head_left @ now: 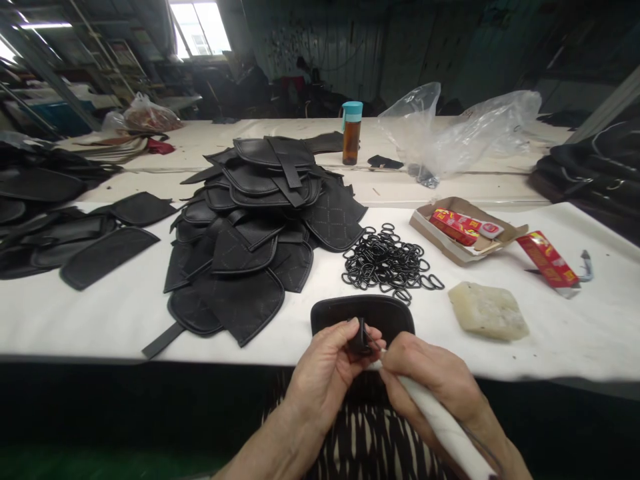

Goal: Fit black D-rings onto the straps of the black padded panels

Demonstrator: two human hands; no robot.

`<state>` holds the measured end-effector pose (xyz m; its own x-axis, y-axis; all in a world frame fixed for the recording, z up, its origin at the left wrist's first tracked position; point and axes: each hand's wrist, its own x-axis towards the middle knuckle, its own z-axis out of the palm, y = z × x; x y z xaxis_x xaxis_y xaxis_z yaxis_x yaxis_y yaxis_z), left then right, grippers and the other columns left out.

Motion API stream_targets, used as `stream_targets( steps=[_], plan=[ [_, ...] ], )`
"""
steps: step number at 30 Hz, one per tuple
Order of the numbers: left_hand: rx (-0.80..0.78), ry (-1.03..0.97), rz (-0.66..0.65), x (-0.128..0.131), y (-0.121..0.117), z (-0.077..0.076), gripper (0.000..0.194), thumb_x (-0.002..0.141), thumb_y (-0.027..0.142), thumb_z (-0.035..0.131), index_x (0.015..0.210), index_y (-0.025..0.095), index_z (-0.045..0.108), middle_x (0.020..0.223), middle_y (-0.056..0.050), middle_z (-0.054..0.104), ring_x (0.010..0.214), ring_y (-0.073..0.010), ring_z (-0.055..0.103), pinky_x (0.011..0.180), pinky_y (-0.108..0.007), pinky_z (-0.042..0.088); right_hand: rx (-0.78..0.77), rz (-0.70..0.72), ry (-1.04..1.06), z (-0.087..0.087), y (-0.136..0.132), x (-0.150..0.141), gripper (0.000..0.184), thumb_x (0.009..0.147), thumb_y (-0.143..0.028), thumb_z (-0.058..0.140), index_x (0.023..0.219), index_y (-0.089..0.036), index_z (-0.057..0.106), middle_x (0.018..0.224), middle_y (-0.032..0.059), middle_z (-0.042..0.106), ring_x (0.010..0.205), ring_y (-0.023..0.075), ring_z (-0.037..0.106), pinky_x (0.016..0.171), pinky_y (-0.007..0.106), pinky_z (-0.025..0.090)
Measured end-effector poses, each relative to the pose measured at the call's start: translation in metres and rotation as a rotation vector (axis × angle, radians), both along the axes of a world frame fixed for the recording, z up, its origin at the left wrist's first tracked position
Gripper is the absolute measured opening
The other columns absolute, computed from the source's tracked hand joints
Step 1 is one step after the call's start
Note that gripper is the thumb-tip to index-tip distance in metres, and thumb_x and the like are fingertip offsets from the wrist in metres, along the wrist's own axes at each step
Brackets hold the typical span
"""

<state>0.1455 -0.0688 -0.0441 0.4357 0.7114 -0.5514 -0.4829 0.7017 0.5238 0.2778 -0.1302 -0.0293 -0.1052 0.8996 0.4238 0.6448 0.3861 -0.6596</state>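
My left hand (327,370) is closed, pinching the black strap tab (359,340) of a black leather piece (363,313) that lies at the table's near edge. My right hand (430,377) is closed round a white stick-like tool (440,423) whose tip meets the tab. A heap of black metal rings (387,260) lies just beyond the piece. To the left stands a tall pile of black quilted leather pieces (260,227).
A pale wax-like block (487,310) lies at the right, near an open cardboard box (465,230) with red packets and a loose red packet (547,260). A brown bottle with a teal cap (351,133) and clear plastic bags (460,130) stand behind. More black pieces (75,233) lie left.
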Motion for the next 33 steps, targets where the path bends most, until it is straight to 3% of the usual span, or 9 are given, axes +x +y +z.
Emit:
stream_targets(
  steps=[6, 14, 18, 21, 24, 27, 33],
  plan=[
    [-0.060, 0.034, 0.062, 0.001, 0.002, 0.002, 0.017, 0.081, 0.016, 0.057, 0.068, 0.008, 0.065, 0.070, -0.009, 0.068, 0.065, -0.0167, 0.064, 0.072, -0.032, 0.050, 0.123, 0.079, 0.054, 0.010, -0.015, 0.005, 0.016, 0.077, -0.007, 0.054, 0.080, -0.022, 0.051, 0.059, -0.0020, 0.051, 0.048, 0.0110, 0.050, 0.047, 0.021, 0.043],
    [0.020, -0.003, 0.048, 0.001, -0.003, -0.002, 0.016, 0.079, 0.020, 0.060, 0.068, 0.008, 0.065, 0.070, -0.009, 0.067, 0.065, -0.0160, 0.063, 0.074, -0.032, 0.049, 0.201, -0.303, 0.297, 0.014, -0.023, -0.011, 0.007, 0.081, -0.019, 0.058, 0.076, -0.025, 0.058, 0.058, -0.0021, 0.056, 0.045, 0.0130, 0.052, 0.041, 0.023, 0.043],
    [0.085, -0.007, 0.050, 0.001, -0.007, -0.001, 0.014, 0.076, 0.020, 0.064, 0.069, 0.009, 0.066, 0.070, -0.007, 0.067, 0.065, -0.0155, 0.062, 0.072, -0.029, 0.048, 0.305, -0.405, 0.083, -0.005, -0.017, -0.015, 0.018, 0.082, -0.014, 0.060, 0.093, -0.028, 0.062, 0.073, -0.0013, 0.068, 0.058, 0.0155, 0.063, 0.056, 0.026, 0.051],
    [0.094, -0.037, 0.072, 0.001, -0.009, -0.001, 0.012, 0.075, 0.020, 0.065, 0.070, 0.009, 0.067, 0.070, -0.006, 0.066, 0.065, -0.0134, 0.060, 0.069, -0.026, 0.047, 0.389, -0.354, -0.135, -0.024, -0.007, -0.013, 0.030, 0.086, -0.009, 0.052, 0.109, -0.027, 0.059, 0.083, 0.0011, 0.072, 0.060, 0.0165, 0.067, 0.055, 0.027, 0.053],
    [0.115, -0.069, 0.091, 0.001, -0.011, -0.001, 0.011, 0.075, 0.020, 0.066, 0.068, 0.011, 0.066, 0.065, -0.003, 0.063, 0.061, -0.0102, 0.056, 0.067, -0.023, 0.046, 0.503, -0.147, -0.222, -0.036, 0.000, -0.011, 0.033, 0.088, -0.012, 0.048, 0.120, -0.018, 0.055, 0.105, 0.0117, 0.068, 0.080, 0.0209, 0.070, 0.061, 0.027, 0.057],
    [0.169, -0.070, 0.082, 0.002, -0.015, -0.002, 0.016, 0.076, 0.024, 0.066, 0.065, 0.012, 0.064, 0.061, 0.000, 0.057, 0.058, -0.0083, 0.052, 0.063, -0.020, 0.043, 0.497, -0.143, -0.193, -0.038, 0.002, -0.014, 0.039, 0.084, -0.006, 0.053, 0.122, -0.013, 0.055, 0.111, 0.0180, 0.064, 0.090, 0.0251, 0.068, 0.066, 0.030, 0.057],
    [0.280, 0.030, 0.023, 0.001, -0.019, -0.006, 0.020, 0.078, 0.031, 0.063, 0.071, 0.012, 0.062, 0.065, -0.001, 0.057, 0.063, -0.0106, 0.052, 0.064, -0.022, 0.041, 0.485, -0.160, -0.217, -0.040, 0.001, -0.020, 0.034, 0.081, -0.003, 0.057, 0.114, -0.009, 0.057, 0.107, 0.0246, 0.064, 0.085, 0.0251, 0.068, 0.060, 0.030, 0.055]
  ],
)
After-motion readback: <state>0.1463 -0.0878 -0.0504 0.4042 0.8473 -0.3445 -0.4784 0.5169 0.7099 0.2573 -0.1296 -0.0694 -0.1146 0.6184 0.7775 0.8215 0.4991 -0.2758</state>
